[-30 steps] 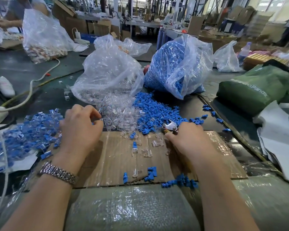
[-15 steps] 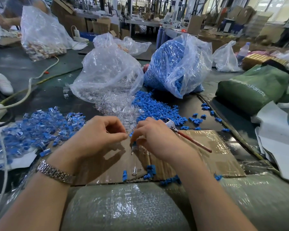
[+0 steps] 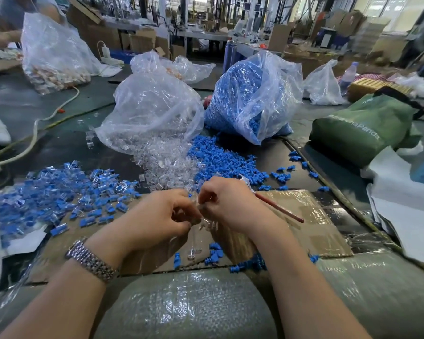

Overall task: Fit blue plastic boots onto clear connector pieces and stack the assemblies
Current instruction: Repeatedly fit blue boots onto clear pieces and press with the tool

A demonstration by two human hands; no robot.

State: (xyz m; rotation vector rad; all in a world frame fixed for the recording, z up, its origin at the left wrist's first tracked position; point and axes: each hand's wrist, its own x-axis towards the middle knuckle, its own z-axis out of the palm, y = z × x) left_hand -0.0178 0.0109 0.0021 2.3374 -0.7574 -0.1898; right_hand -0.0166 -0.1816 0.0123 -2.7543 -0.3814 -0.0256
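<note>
Above taped cardboard (image 3: 304, 231), a clear connector piece (image 3: 207, 223) is pinched between the fingertips of left hand (image 3: 157, 216) and right hand (image 3: 230, 204), both curled.

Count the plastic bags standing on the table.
5: clear connector bag, blue boot bag, far-left bag, crumpled one behind, white far right. Others may be hidden.

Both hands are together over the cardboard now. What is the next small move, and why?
Probably press the two pieces together. The left hand and right hand meet fingertip to fingertip above the cardboard, pinching small clear pieces; whether a boot is on cannot be seen.
</note>
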